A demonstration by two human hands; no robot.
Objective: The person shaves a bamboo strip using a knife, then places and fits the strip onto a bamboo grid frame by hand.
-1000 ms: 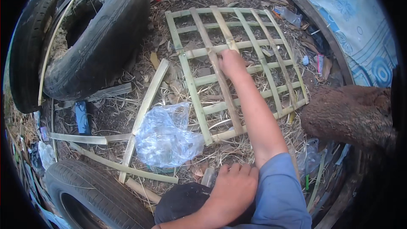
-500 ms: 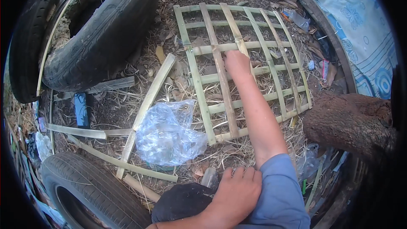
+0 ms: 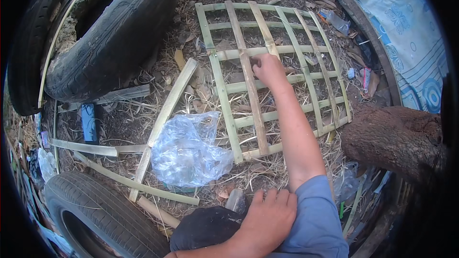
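A lattice of split bamboo strips [image 3: 258, 110] lies on the ground in front of me, its slats crossing in a grid. My right hand [image 3: 270, 70] reaches over it from the lower right. Its fingers are curled in a pinch just right of the second long slat [image 3: 245, 62], below a cross strip; whatever they hold, if anything, is too small to make out. My left hand [image 3: 267, 217] holds nothing and lies with its fingers laid out flat against my blue sleeve [image 3: 319, 210], above a dark rounded knee [image 3: 205, 229].
A crumpled clear plastic bag [image 3: 189, 150] and loose bamboo strips [image 3: 167, 119] lie left of the lattice. Old tyres [image 3: 114, 43] stand at the far left, another tyre [image 3: 95, 210] nearer. A thick trunk [image 3: 392, 136] lies at the right, beside a blue patterned sheet [image 3: 411, 33].
My right hand has lifted and turned slightly, so its curled thumb and fingers show more. My left hand has stayed nearly in place, and the lattice has not moved.
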